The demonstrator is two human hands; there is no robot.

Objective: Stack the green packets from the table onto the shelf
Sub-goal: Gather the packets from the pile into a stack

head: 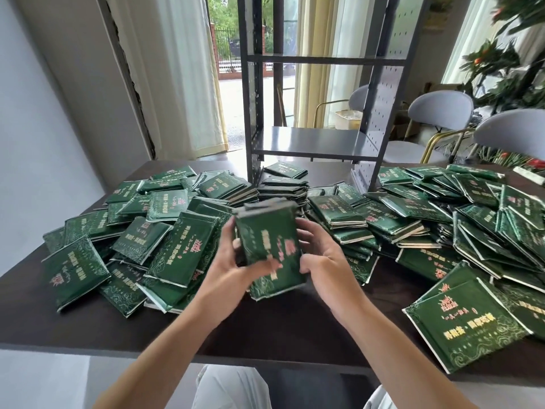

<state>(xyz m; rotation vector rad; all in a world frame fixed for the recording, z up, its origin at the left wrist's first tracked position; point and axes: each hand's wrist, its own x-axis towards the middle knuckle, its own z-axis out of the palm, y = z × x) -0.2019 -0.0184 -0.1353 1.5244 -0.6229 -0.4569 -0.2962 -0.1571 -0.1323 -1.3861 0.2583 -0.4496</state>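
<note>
Both hands hold a thick stack of green packets (269, 246) above the middle of the dark table (280, 323). My left hand (233, 261) grips the stack's left side with its thumb across the front. My right hand (317, 252) clasps the right side, fingers curled behind. The stack is blurred and tilted away from me. Several more green packets (165, 228) lie heaped over the table on both sides. The grey metal shelf (312, 140) stands at the table's far edge, its lower board bare.
A low pile of packets (283, 184) lies between the shelf's legs. Grey chairs (436, 113) and a leafy plant (501, 69) stand at the right. An open doorway with pale curtains (188, 69) is behind the shelf.
</note>
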